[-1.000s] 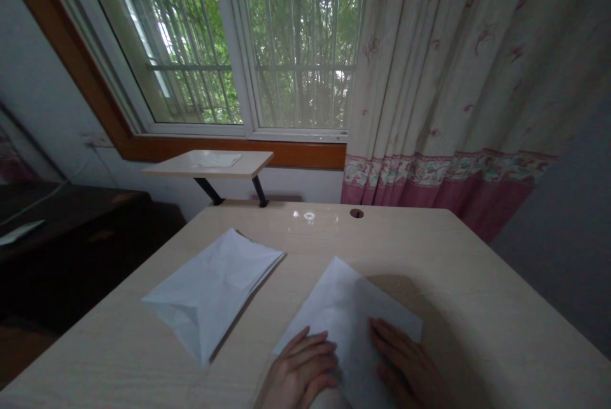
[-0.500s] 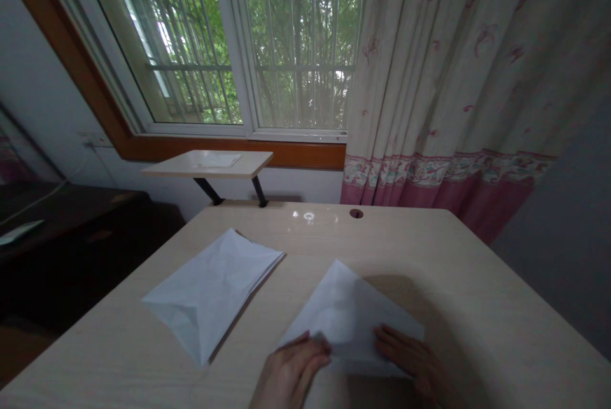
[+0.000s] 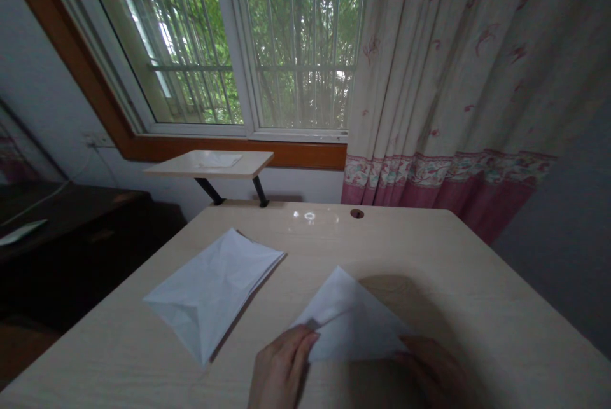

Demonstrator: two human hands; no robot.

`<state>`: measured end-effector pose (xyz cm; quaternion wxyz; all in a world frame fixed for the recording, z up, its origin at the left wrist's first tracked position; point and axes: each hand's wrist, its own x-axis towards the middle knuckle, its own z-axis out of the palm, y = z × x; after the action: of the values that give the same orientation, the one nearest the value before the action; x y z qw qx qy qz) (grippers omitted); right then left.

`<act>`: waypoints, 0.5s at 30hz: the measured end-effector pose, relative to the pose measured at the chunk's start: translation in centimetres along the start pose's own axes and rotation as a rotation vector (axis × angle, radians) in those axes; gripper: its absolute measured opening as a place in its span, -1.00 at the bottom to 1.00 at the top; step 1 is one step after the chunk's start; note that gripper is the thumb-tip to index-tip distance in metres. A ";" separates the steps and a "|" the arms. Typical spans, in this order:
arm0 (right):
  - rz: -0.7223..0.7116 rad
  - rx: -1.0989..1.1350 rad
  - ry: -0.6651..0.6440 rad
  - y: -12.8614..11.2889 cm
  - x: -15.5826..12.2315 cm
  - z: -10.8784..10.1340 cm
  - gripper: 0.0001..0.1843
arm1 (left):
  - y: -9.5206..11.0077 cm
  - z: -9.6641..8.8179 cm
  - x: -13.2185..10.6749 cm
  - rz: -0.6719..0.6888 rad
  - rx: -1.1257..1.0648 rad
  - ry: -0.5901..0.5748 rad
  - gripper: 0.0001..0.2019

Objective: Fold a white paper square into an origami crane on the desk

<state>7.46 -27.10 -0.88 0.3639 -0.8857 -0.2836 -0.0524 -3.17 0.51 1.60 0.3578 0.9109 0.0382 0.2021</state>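
White paper [image 3: 356, 323], pale wood-grain desk [image 3: 229, 383], pink-bordered cream floral curtain [image 3: 429, 78]

The person's left hand [image 3: 277, 367] is at the near side of the scene, its back turned up, the fingers [image 3: 293, 334] bent toward the right and the thumb [image 3: 304, 346] close against them in a pinch. Well apart on the right, the right hand [image 3: 438, 367] points left with its fingertips [image 3: 409, 341] leading, too dark to show how its thumb sits.

Dim, w/ glare on desk [image 3: 315, 237]
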 end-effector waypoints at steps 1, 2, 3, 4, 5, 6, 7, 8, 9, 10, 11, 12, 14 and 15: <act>0.016 -0.006 0.009 -0.1 0.1 0.1 -0.58 | 0.1 -0.1 0.0 0.005 0.025 0.025 -0.63; 0.028 -0.016 0.021 -0.3 0.2 0.2 -0.55 | 0.2 -0.1 0.1 0.013 0.052 0.047 -0.62; 0.034 -0.026 0.038 -0.4 0.2 0.4 -0.51 | 0.2 -0.1 0.1 0.015 0.078 0.060 -0.60; 0.030 -0.037 0.070 -0.4 0.3 0.6 -0.48 | 0.3 0.0 0.1 0.010 0.104 0.065 -0.59; 0.020 -0.049 0.105 -0.5 0.4 0.9 -0.45 | 0.3 0.1 0.1 -0.001 0.129 0.063 -0.59; 0.005 -0.062 0.140 -0.5 0.4 1.1 -0.43 | 0.3 0.1 0.1 -0.017 0.155 0.061 -0.59; -0.008 -0.076 0.166 -0.4 0.5 1.3 -0.43 | 0.3 0.2 0.0 -0.033 0.179 0.058 -0.60; -0.016 -0.091 0.184 -0.3 0.5 1.6 -0.45 | 0.2 0.3 0.0 -0.047 0.200 0.054 -0.60; -0.020 -0.108 0.196 -0.2 0.6 1.7 -0.47 | 0.2 0.4 -0.1 -0.060 0.218 0.047 -0.61; -0.018 -0.128 0.205 -0.1 0.6 1.9 -0.49 | 0.1 0.4 -0.1 -0.072 0.236 0.037 -0.62; -0.017 -0.146 0.212 0.1 0.6 2.0 -0.52 | 0.0 0.4 -0.2 -0.083 0.251 0.023 -0.63; -0.019 -0.164 0.218 0.2 0.6 2.1 -0.54 | 0.0 0.5 -0.2 -0.092 0.262 0.007 -0.64; -0.024 -0.190 0.212 0.3 0.6 2.2 -0.58 | -0.1 0.4 -0.2 -0.101 0.269 -0.017 -0.67; -0.021 -0.199 0.206 0.4 0.6 2.3 -0.60 | 0.0 0.4 -0.1 -0.095 0.264 -0.022 -0.69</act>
<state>7.94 -25.48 -2.60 0.3011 -0.9042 -0.2476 -0.1745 -3.15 0.27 1.31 0.2442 0.9494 0.1037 0.1683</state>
